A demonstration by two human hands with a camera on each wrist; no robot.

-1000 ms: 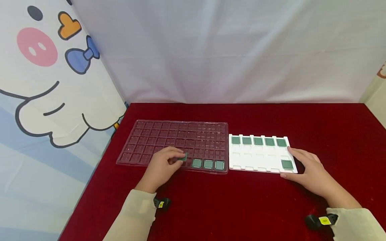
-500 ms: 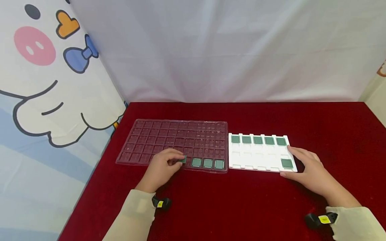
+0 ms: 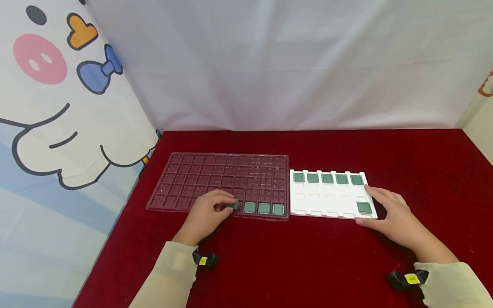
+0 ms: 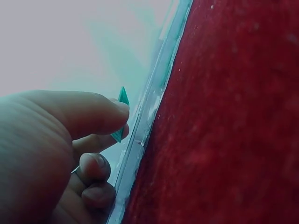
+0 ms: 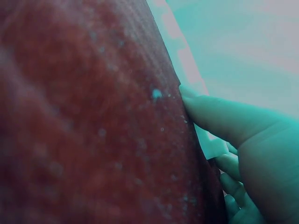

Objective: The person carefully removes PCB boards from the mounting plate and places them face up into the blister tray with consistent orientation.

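Note:
My left hand pinches a small square green chip between thumb and fingertips over the front row of a clear plastic compartment tray. The left wrist view shows this chip tilted almost edge-on; the fingers hide part of it. Several like chips lie in the front row, toward the right end. At the right, my right hand holds the corner of a white tray, thumb at the front edge and a finger along the side. In the right wrist view the thumb touches the tray's edge.
The white tray bears a back row of green chips and one chip at its front right corner. Both trays stand side by side on a red cloth. A pale curtain hangs behind, and a cartoon-printed one at the left.
The left hand's chip has dipped slightly toward the clear tray and stays pinched. My right hand keeps its hold on the white tray. The whole view has shifted slightly.

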